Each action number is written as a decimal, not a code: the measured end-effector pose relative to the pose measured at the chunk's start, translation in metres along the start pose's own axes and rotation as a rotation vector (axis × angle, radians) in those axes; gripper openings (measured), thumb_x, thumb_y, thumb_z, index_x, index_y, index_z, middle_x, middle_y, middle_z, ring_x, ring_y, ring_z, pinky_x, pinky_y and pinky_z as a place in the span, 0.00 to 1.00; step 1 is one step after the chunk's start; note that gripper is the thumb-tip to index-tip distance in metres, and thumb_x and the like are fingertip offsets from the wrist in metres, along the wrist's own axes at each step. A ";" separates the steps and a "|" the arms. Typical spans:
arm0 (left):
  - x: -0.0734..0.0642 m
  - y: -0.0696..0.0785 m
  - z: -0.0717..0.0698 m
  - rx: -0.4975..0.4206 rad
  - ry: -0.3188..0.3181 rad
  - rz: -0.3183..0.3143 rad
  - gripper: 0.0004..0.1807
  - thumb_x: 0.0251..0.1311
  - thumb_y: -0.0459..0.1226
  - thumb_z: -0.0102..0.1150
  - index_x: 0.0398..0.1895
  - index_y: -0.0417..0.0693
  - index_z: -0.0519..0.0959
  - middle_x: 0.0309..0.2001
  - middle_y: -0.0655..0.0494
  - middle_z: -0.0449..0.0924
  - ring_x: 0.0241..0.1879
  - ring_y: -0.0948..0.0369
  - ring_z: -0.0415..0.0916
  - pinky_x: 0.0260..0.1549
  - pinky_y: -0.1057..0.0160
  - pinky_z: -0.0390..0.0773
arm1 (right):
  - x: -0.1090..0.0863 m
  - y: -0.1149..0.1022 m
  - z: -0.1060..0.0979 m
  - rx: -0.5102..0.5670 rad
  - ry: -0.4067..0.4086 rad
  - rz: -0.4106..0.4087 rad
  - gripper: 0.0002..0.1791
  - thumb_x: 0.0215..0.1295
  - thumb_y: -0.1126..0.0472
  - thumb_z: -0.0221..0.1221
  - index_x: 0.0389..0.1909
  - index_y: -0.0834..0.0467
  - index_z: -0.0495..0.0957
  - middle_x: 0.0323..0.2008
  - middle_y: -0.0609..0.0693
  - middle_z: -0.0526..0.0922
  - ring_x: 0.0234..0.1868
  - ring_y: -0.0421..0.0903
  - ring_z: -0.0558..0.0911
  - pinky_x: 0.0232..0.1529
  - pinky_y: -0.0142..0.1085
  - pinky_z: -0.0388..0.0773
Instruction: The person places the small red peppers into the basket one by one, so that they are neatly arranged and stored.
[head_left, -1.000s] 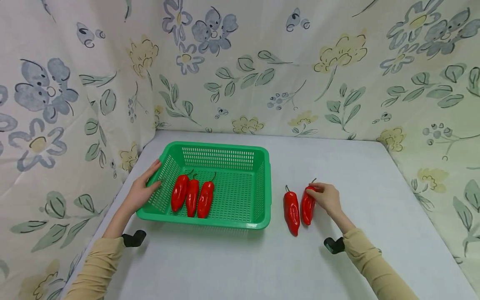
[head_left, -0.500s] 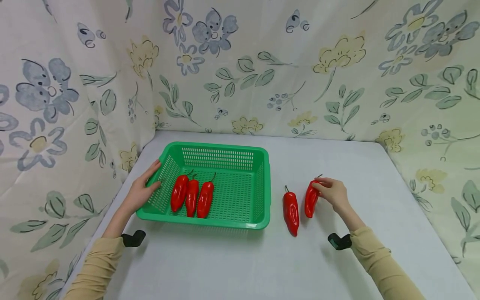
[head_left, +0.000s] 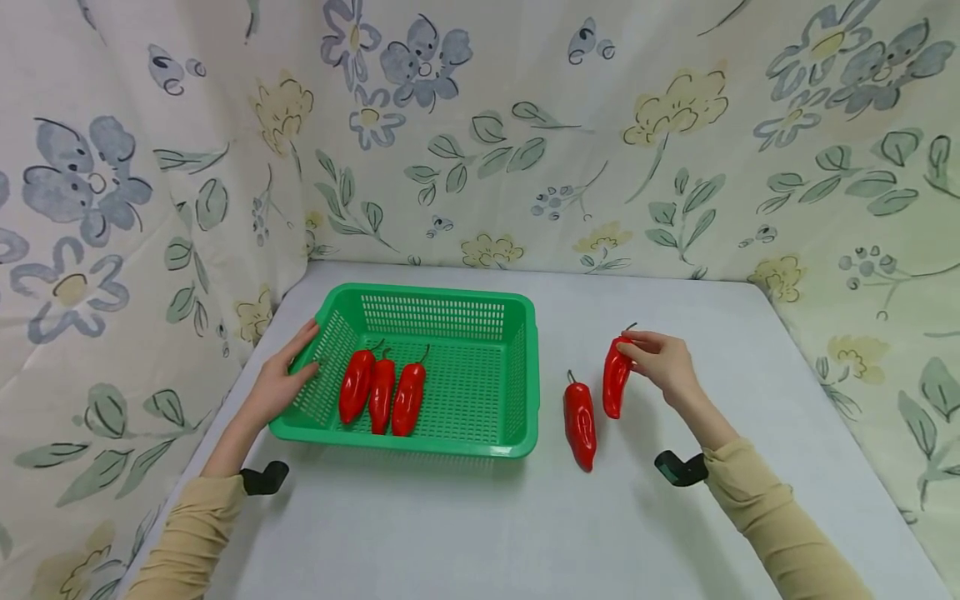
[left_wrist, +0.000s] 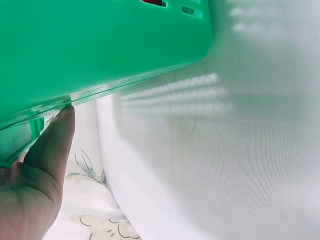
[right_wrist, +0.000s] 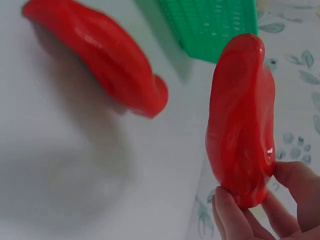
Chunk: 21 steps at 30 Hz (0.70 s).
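Observation:
My right hand [head_left: 663, 362] pinches a red chili pepper [head_left: 616, 377] near its stem end. That pepper hangs above the table, tip down, its shadow below; the right wrist view shows the held pepper [right_wrist: 240, 120] between thumb and fingers. Just to its left a second red chili pepper [head_left: 580, 425] lies on the table. My left hand [head_left: 277, 385] holds the left rim of a green plastic basket [head_left: 405, 446], thumb over the rim. Three red chili peppers [head_left: 381, 392] lie side by side in the left part of the basket. In the left wrist view the basket hides part of the left hand [left_wrist: 37, 185].
A white table [head_left: 450, 525] lies under everything. Floral cloth [head_left: 480, 150] hangs along its back and sides. Black wrist cameras [head_left: 681, 468] are strapped at both sleeves.
My right hand has lifted the pepper off the table and moved it up and away from the lying one. The left hand and the basket have stayed in place.

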<state>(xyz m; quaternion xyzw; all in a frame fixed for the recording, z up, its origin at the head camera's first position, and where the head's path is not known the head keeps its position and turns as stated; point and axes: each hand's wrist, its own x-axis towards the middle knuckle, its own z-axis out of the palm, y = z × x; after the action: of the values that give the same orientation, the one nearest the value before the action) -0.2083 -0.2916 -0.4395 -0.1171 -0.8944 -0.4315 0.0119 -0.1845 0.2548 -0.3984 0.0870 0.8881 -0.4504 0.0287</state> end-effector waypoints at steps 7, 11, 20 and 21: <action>0.000 0.001 0.000 -0.005 -0.003 -0.007 0.33 0.66 0.31 0.48 0.74 0.46 0.53 0.76 0.51 0.44 0.74 0.43 0.42 0.64 0.33 0.51 | -0.004 -0.023 0.015 0.057 -0.039 -0.043 0.26 0.69 0.54 0.53 0.64 0.63 0.69 0.55 0.66 0.77 0.49 0.56 0.81 0.46 0.38 0.82; 0.000 0.000 0.001 -0.013 -0.004 -0.001 0.33 0.66 0.31 0.48 0.74 0.46 0.53 0.76 0.51 0.44 0.74 0.42 0.42 0.64 0.33 0.51 | -0.006 -0.038 0.026 0.102 -0.053 -0.043 0.26 0.68 0.54 0.54 0.63 0.61 0.70 0.56 0.64 0.77 0.50 0.55 0.81 0.47 0.38 0.81; 0.000 0.001 0.001 -0.013 -0.004 -0.009 0.33 0.67 0.31 0.48 0.74 0.47 0.53 0.76 0.51 0.44 0.74 0.42 0.41 0.64 0.33 0.51 | -0.015 -0.072 0.060 0.197 -0.094 -0.073 0.24 0.67 0.56 0.56 0.62 0.58 0.71 0.56 0.60 0.79 0.51 0.54 0.81 0.48 0.39 0.81; 0.000 0.001 0.001 -0.012 -0.004 -0.010 0.33 0.67 0.31 0.48 0.74 0.47 0.53 0.76 0.51 0.44 0.74 0.42 0.41 0.64 0.33 0.51 | -0.016 -0.075 0.064 0.205 -0.100 -0.080 0.24 0.67 0.56 0.56 0.62 0.58 0.71 0.56 0.60 0.79 0.51 0.54 0.81 0.48 0.39 0.81</action>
<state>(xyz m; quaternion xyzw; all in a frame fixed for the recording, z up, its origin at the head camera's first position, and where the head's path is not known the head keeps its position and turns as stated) -0.2083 -0.2906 -0.4393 -0.1135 -0.8925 -0.4365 0.0070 -0.1837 0.1579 -0.3747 0.0316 0.8375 -0.5435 0.0459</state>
